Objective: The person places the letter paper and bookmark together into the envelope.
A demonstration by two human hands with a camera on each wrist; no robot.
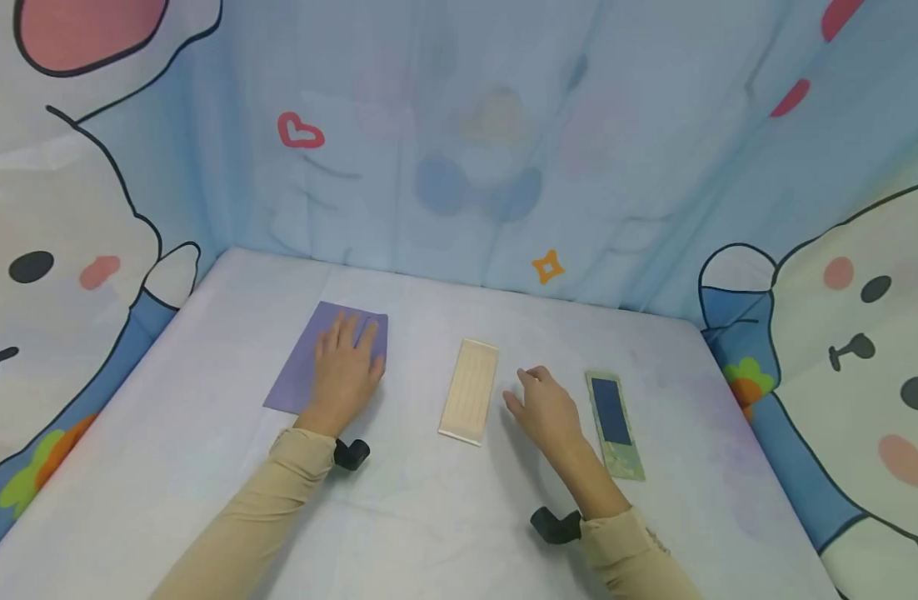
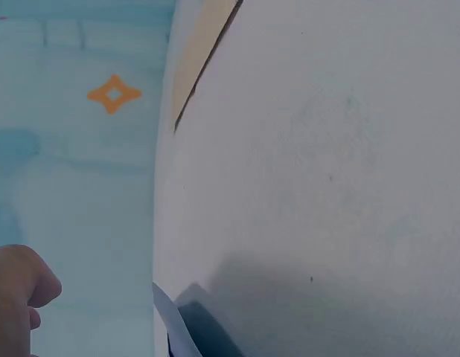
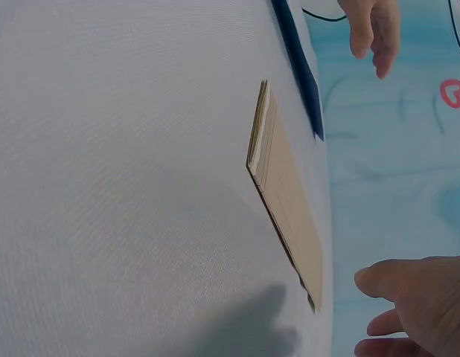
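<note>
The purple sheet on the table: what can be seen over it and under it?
In the head view, the left hand is over the purple sheet, hiding part of its surface. Anything underneath is covered and cannot be seen.

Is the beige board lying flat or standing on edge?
Flat: in the head view, the beige board lies broad face up on the table.

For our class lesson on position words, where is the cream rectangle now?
In the head view, the cream rectangle lies between the purple sheet on its left and the right hand on its right.
</note>
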